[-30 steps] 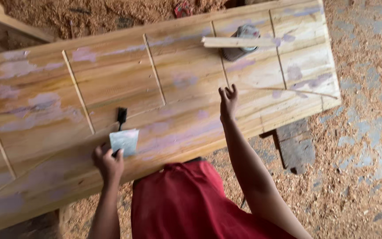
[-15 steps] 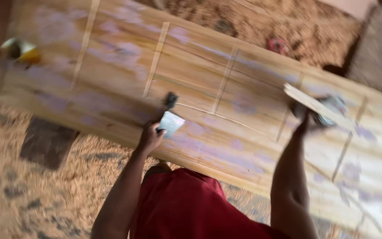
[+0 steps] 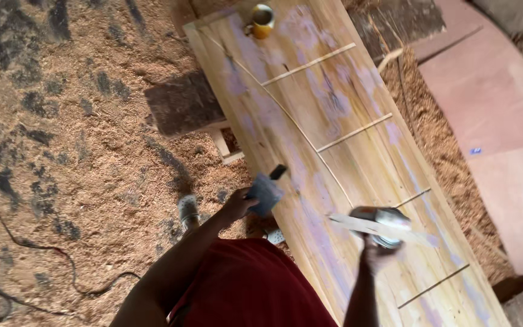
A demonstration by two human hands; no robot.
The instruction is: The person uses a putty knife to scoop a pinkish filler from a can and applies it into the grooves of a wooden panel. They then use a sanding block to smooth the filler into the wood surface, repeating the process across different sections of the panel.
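Pine panel [image 3: 334, 139] lay flat for filling. Left hand [image 3: 237, 204] gripped scraper [image 3: 266, 192] at panel's 9 o'clock edge, blade toward wood. Right hand [image 3: 378, 254] clenched round tin [image 3: 378, 225] at 5 o'clock, stick [image 3: 370, 225] across it, kept close.

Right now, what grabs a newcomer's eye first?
The long pale plank panel with purple smears and thin cross strips runs diagonally through the picture. The left hand holds a scraper at its near edge; the right hand grips a small can with a flat stick across it. A yellow mug sits at the far end.
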